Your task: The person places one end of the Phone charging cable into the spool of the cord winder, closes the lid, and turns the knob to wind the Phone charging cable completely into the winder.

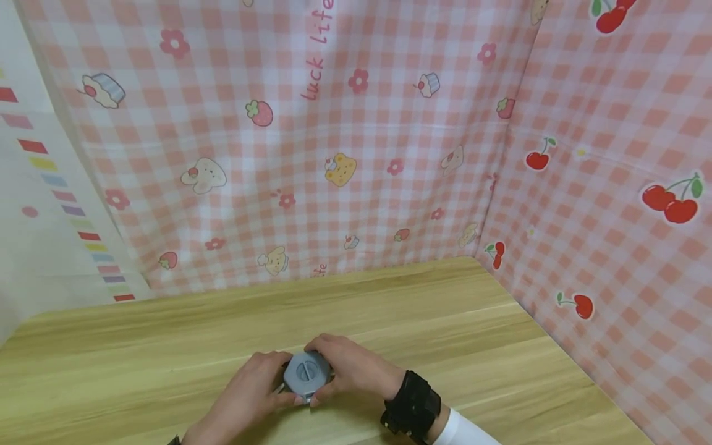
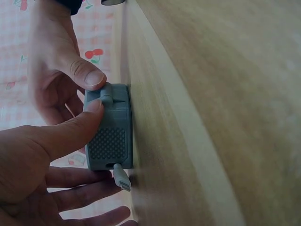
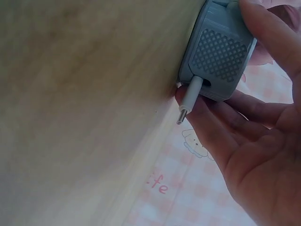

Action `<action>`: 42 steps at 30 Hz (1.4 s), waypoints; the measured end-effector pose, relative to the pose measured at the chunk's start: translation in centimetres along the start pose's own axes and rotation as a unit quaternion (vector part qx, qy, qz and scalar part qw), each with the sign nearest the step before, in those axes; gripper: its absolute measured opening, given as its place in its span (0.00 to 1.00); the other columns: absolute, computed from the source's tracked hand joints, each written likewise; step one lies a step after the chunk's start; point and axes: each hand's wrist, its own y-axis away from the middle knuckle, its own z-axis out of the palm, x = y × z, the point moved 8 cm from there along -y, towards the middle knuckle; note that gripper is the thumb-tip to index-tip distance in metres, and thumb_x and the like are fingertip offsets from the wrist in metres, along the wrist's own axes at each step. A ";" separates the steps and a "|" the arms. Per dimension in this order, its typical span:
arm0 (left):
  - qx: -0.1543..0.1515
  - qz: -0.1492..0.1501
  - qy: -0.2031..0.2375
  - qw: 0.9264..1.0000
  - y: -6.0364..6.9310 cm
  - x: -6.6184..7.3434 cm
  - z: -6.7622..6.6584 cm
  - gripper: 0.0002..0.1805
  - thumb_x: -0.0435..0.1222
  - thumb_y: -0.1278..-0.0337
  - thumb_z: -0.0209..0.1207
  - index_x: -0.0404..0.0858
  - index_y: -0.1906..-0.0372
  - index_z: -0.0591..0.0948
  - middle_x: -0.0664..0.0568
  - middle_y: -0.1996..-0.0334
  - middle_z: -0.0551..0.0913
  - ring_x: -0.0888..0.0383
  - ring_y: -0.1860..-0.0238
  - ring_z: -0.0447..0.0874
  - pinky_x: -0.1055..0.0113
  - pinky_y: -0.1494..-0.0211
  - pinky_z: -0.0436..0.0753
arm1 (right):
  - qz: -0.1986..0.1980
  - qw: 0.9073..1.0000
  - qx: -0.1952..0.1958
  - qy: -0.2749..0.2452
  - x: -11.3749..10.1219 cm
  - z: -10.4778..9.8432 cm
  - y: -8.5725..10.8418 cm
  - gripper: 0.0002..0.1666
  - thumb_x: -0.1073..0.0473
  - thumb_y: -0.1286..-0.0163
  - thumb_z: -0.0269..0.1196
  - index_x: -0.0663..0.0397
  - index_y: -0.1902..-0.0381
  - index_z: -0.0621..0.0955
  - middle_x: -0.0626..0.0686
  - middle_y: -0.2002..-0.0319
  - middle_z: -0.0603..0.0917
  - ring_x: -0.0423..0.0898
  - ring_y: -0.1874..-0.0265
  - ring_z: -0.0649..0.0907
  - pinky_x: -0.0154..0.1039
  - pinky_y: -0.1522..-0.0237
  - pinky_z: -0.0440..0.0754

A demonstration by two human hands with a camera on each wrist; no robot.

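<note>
A grey hexagonal retractable charging cable case lies on the wooden table, with a slotted round dial on top. My left hand grips its left side, thumb along the near edge. From the right, my right hand holds the opposite side between thumb and fingers. A short pale plug sticks out of the case's left end, beside the left fingers. At the other end, the right wrist view shows a white plug with a metal tip. The case's side walls have a studded texture. Its underside is hidden.
The wood-grain table runs back to a pink checked cloth wall. Another checked cloth with cherries stands along the right edge. At the left hangs a white sheet with coloured bars. A black wrist strap is on my right wrist.
</note>
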 end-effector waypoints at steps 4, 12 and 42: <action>0.001 0.000 0.007 1.000 0.1 0.0 0.0 0.30 0.46 0.66 0.76 0.37 0.53 0.81 0.53 0.59 0.85 0.56 0.56 0.78 0.54 0.51 0.80 | -0.003 1.000 -0.010 0.002 0.0 0.0 0.1 0.43 0.43 0.51 0.75 0.52 0.40 0.72 0.45 0.49 0.78 0.32 0.55 0.76 0.23 0.53 0.76; -0.020 -0.008 0.028 0.999 0.1 0.1 0.2 0.41 0.50 0.61 0.73 0.32 0.42 0.75 0.45 0.47 0.82 0.47 0.46 0.79 0.46 0.43 0.77 | -0.009 1.000 -0.025 0.016 0.1 -0.3 0.3 0.41 0.46 0.49 0.75 0.52 0.40 0.73 0.45 0.50 0.78 0.32 0.56 0.76 0.23 0.54 0.76; -0.031 -0.016 0.037 0.999 -0.2 0.1 0.6 0.42 0.52 0.59 0.71 0.32 0.40 0.75 0.43 0.44 0.80 0.46 0.44 0.78 0.46 0.42 0.76 | -0.013 0.999 -0.029 0.015 -0.1 -0.4 0.4 0.38 0.47 0.46 0.74 0.52 0.40 0.74 0.43 0.53 0.78 0.30 0.60 0.75 0.22 0.58 0.75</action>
